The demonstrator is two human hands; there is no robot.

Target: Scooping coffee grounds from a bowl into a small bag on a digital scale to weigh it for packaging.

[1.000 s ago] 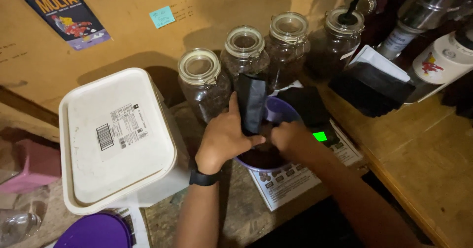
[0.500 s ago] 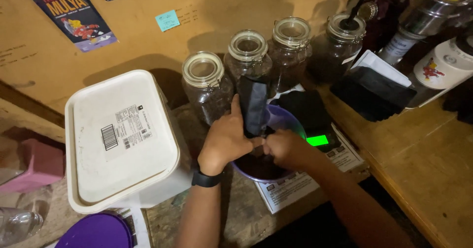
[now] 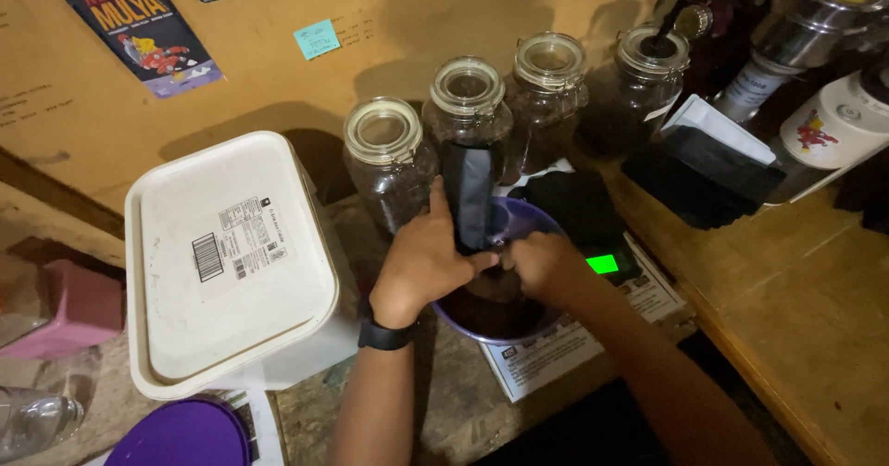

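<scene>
My left hand (image 3: 428,258) grips a tall black pouch (image 3: 469,193) and holds it upright over a purple bowl (image 3: 519,221) with dark grounds inside. My right hand (image 3: 542,264) is closed inside the bowl beside the pouch's lower end; what it grips is hidden. The bowl stands on a scale with a lit green display (image 3: 603,264). A black band (image 3: 384,335) is on my left wrist.
Several lidded glass jars (image 3: 387,156) line the wall behind the bowl. A large white lidded tub (image 3: 231,262) stands at the left, a purple lid (image 3: 181,434) in front of it. Black pouches (image 3: 708,174) and metal canisters (image 3: 787,31) lie to the right. A printed sheet (image 3: 556,360) lies under the scale.
The view has shifted slightly. Both hands stay at the bowl with the pouch upright; my right hand has dipped a little lower into the bowl.
</scene>
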